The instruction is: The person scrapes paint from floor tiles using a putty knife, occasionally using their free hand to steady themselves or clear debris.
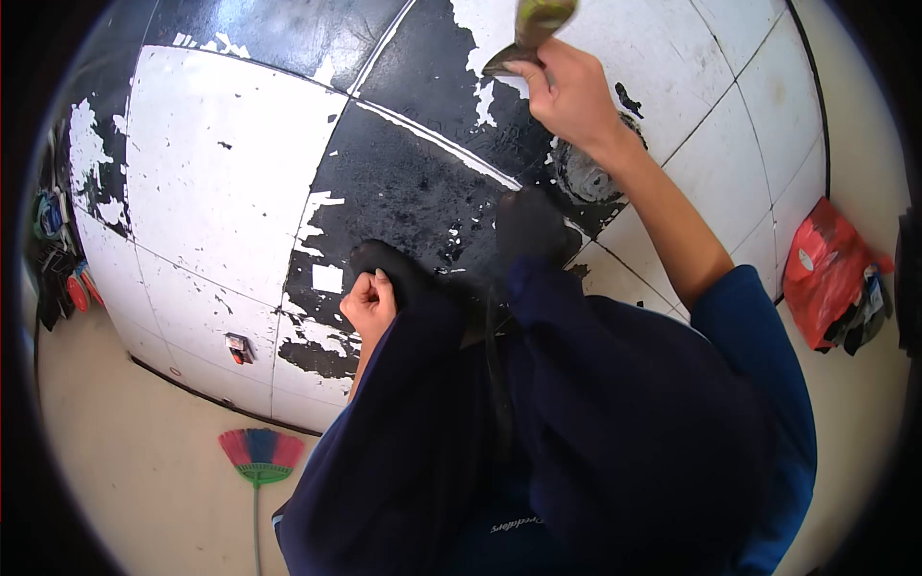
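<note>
My right hand [571, 91] is closed on a dark, pointed piece of a tool [514, 60] at the top of the view, with a yellow-green part rising above it. Exactly what the tool is I cannot make out. Below that hand lies a black and white tiled surface [403, 182] with ragged, peeling black patches. Near my left foot, my left hand [370, 302] is curled with thumb and fingertips together; anything inside it is hidden. Both feet, in dark socks, rest on the black part.
A small red and black item [239, 348] lies on white tile at the left. A pink and blue broom [260, 453] is at the lower left. At the right edge sits a red bag [826, 274] with dark items. More clutter [58, 250] is at the far left.
</note>
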The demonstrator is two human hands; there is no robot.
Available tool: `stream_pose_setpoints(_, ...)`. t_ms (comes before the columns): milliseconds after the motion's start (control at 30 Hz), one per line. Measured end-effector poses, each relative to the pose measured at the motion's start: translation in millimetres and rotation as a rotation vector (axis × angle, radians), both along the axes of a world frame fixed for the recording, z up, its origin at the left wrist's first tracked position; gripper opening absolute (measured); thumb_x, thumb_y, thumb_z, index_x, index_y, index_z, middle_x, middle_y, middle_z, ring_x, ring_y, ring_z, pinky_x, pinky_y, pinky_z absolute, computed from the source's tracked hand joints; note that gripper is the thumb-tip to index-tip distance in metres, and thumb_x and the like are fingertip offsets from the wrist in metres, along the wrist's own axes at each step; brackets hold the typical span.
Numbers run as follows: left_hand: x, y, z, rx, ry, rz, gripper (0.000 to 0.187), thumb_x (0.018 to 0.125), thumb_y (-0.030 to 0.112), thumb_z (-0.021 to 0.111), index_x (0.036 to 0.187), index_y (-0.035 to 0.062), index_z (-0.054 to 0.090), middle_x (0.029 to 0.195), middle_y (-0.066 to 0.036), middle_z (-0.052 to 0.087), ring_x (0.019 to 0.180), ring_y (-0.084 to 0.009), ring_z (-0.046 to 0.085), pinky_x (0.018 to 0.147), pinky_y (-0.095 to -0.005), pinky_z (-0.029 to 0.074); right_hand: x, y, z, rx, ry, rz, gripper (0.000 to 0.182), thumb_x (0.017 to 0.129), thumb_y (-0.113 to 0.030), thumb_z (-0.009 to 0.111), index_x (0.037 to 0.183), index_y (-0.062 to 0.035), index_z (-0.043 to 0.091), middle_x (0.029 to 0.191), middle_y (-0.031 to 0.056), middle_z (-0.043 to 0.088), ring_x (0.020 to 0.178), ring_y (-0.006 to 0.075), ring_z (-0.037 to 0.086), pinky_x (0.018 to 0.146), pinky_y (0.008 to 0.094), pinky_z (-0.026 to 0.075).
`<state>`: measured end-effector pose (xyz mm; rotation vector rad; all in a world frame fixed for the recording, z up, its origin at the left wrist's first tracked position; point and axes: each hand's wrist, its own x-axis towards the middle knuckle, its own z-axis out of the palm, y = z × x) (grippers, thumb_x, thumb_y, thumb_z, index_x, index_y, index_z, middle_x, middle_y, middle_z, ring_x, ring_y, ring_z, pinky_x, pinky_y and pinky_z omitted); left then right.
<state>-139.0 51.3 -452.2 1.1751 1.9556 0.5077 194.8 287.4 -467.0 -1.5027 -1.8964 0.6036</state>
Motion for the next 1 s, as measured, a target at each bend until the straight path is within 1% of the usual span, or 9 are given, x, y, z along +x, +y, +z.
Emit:
stream_pose_setpoints(300,3.9,-0.3,-0.4,0.002,-0.034,0.007,0.045,0.101,0.012,0.063,0.063,0.0019,0.04,0.052,0.006,0.035,0.053,-0.0019,0.028,0.047,-0.0284,0.018,6.2,12.8,5.0,-0.024,-0.004,-0.115,0.01,0.091,-0.008,0.07,0.097,-0.0001,0.069,0.082,0.0158,0.071,0.063,0.0262,0.066,0.06,0.034,0.051)
stream_pose_setpoints(433,1.8,0.1,0.4,0.018,-0.012,-0.007,0.045,0.101,0.012,0.063,0.063,0.0021,0.041,0.052,0.007,0.034,0.053,-0.0018,0.027,0.047,-0.0281,0.018,-9.8,-3.6,10.4,0.012,0.06,0.049,0.011,0.088,-0.005,0.065,0.096,0.0019,0.063,0.082,0.022,0.068,0.074,0.0436,0.066,0.065,0.0457,0.054)
stream_pose_setpoints(567,2.7,-1.0,-0.8,0.006,-0.014,0.004,0.044,0.1,0.011,0.063,0.063,0.002,0.041,0.052,0.006,0.033,0.053,-0.0021,0.027,0.047,-0.0284,0.018,5.9,14.8,1.7,-0.115,0.044,-0.166,0.012,0.091,-0.008,0.069,0.099,0.0002,0.066,0.085,0.0185,0.071,0.07,0.0337,0.068,0.064,0.0361,0.053)
stream_pose_setpoints(600,2.2,-1.9,-0.5,0.005,-0.016,0.012,0.044,0.1,0.011,0.063,0.063,0.0019,0.041,0.052,0.006,0.034,0.053,-0.0022,0.027,0.047,-0.0285,0.018,1.5,6.4,5.3,-0.235,0.002,-0.107,0.014,0.091,-0.01,0.069,0.1,-0.0005,0.066,0.085,0.019,0.071,0.071,0.0342,0.069,0.065,0.0359,0.053)
stream_pose_setpoints(633,1.5,-2.4,0.0,0.002,-0.021,0.012,0.044,0.1,0.011,0.064,0.063,0.0018,0.041,0.052,0.006,0.034,0.053,-0.0022,0.027,0.047,-0.0286,0.018,-5.8,-2.6,-2.4,-0.034,-0.013,0.03,0.016,0.093,-0.013,0.069,0.101,0.0001,0.065,0.081,0.0185,0.071,0.065,0.0319,0.069,0.06,0.0354,0.053)
stream_pose_setpoints(700,1.6,1.1,-0.9,0.017,-0.017,0.005,0.044,0.1,0.011,0.064,0.063,0.0017,0.042,0.051,0.006,0.034,0.053,-0.0023,0.027,0.047,-0.0288,0.019,-8.7,-5.9,6.8,-0.065,-0.006,0.065,0.017,0.093,-0.013,0.069,0.102,0.0003,0.065,0.081,0.0183,0.071,0.066,0.0309,0.069,0.061,0.0353,0.053)
stream_pose_setpoints(800,3.6,0.8,-0.1,0.027,0.008,-0.003,0.045,0.1,0.012,0.064,0.062,0.0018,0.042,0.051,0.006,0.036,0.052,-0.002,0.028,0.047,-0.0286,0.019,3.5,13.6,1.8,-0.085,0.084,-0.143,0.011,0.092,-0.008,0.069,0.098,0.0005,0.066,0.085,0.0183,0.071,0.071,0.0328,0.069,0.065,0.0366,0.054)
stream_pose_setpoints(933,1.7,1.1,0.6,-0.002,-0.013,0.016,0.044,0.1,0.012,0.064,0.062,0.0022,0.043,0.051,0.006,0.036,0.052,-0.0019,0.029,0.047,-0.0282,0.02,-5.9,-0.5,11.0,0.045,0.012,0.068,0.012,0.092,-0.01,0.069,0.096,0.0012,0.066,0.082,0.0164,0.072,0.063,0.0285,0.068,0.059,0.036,0.052)
stream_pose_setpoints(1000,2.7,-1.1,-2.4,0.015,-0.022,0.028,0.044,0.1,0.012,0.064,0.062,0.0023,0.043,0.05,0.006,0.036,0.052,-0.0018,0.029,0.047,-0.0278,0.02,3.2,8.2,5.2,-0.069,0.012,-0.049,0.012,0.092,-0.01,0.069,0.096,0.0006,0.066,0.082,0.0169,0.071,0.065,0.031,0.067,0.061,0.0376,0.052)
